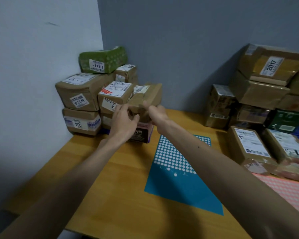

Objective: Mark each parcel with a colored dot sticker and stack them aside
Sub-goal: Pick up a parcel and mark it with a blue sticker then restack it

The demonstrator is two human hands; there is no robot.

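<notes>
A brown taped parcel [148, 96] rests tilted on top of a pink and black box [142, 133] at the front of the left stack. My left hand [123, 120] grips its near left corner. My right hand [156, 114] holds its near right edge, thumb on top. A blue sticker sheet [178, 171] with white dots lies flat on the wooden table [110, 195], between my forearms. The left stack [86, 100] of brown parcels, topped by a green parcel [103, 60], stands in the corner against the wall.
A second pile of brown parcels [266, 87] rises at the back right, with a dark green box [288, 121] in it. Two labelled parcels [269, 149] lie in front of it. A pink dotted sheet [286, 188] lies at the right edge.
</notes>
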